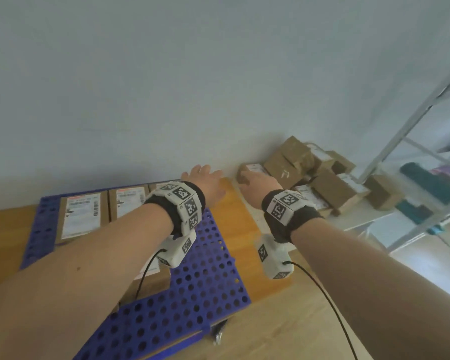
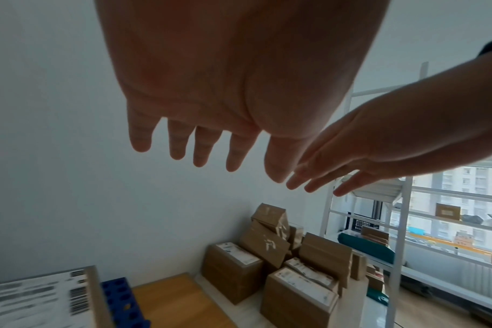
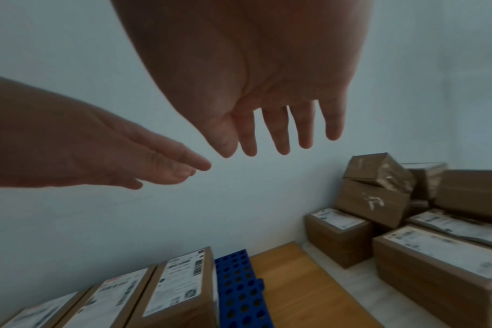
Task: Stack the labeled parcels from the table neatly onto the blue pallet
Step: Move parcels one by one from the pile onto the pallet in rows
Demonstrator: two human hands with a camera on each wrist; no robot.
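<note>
The blue perforated pallet (image 1: 208, 281) lies on a wooden surface, with labeled brown parcels (image 1: 82, 216) in a row along its far edge by the wall. A loose pile of brown parcels (image 1: 296, 165) sits to the right on a white surface. The pile's nearest parcel (image 1: 250, 170) stands upright with its label on top. My left hand (image 1: 204, 178) and right hand (image 1: 256, 181) are stretched side by side toward it, fingers straight and spread, holding nothing. In the wrist views the left hand (image 2: 205, 142) and right hand (image 3: 278, 124) hover above that parcel (image 3: 337, 235) without touching it.
A white metal shelf rack (image 1: 413, 126) stands right of the pile, with dark teal items on its shelves. A strip of wooden surface (image 1: 244, 216) separates pallet and pile. The wall runs close behind everything. The pallet's near half (image 1: 192, 320) bears no parcels.
</note>
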